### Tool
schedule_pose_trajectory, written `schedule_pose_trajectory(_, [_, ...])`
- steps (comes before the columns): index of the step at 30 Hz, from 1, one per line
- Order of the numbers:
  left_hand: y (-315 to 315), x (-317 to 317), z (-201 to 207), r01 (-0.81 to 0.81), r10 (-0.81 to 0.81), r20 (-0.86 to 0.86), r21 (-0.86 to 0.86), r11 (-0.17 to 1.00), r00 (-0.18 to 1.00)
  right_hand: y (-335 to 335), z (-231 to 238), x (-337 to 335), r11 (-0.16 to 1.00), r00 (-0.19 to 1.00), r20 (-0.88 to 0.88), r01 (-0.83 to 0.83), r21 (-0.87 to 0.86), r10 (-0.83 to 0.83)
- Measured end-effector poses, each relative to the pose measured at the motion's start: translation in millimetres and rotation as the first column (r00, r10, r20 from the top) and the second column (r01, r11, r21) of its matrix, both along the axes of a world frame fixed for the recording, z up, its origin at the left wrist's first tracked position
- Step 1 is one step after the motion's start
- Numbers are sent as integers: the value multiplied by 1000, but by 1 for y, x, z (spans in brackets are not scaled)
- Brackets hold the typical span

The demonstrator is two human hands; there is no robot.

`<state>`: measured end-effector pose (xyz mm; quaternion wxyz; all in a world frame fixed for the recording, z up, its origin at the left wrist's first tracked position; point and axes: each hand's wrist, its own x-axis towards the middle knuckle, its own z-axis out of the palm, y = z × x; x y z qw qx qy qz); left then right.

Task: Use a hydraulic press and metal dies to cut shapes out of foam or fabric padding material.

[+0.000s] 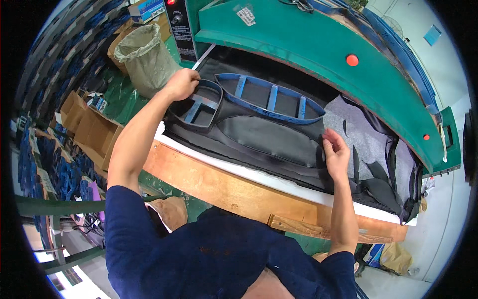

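My left hand point(181, 83) grips the far rim of a small dark steel cutting die point(196, 110) with blue cross bars, lying on black sheet material point(264, 133). Beside it to the right lies a longer blue boat-shaped cutting die point(271, 97) on the same sheet. My right hand point(336, 153) presses its fingers on the right part of the black sheet, near its cut edge. The sheet rests on a white cutting board point(279, 182) under the green press head point(318, 45).
A wooden ledge point(209, 182) runs along the front of the press. Grey felt and black offcuts point(383, 184) lie at the right. A lined waste bin point(144, 60) and open cardboard boxes point(94, 132) stand on the left. A red button point(352, 60) sits on the press head.
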<state>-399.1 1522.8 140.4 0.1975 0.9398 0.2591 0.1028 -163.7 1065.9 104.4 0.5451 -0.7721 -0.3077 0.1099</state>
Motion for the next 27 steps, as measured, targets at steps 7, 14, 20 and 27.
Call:
schedule_pose_trajectory(7, [-72,-87,83,-1,45,362,-122,993,931,-42,15,-38,990,994,103,16,139,-30])
schedule_pose_trajectory(14, [-147,-137,30,187,-157,225,-121,975,962,-74,10,-90,976,992,47,107,191,-118])
schedule_pose_trajectory(20, [-169,-145,-12,104,-62,212,-194,975,975,-87,4,-125,969,985,-21,173,175,-172])
schedule_pose_trajectory(27, [-191,-181,-37,-302,316,-69,-541,785,946,-129,3,-122,960,979,-52,206,190,-200])
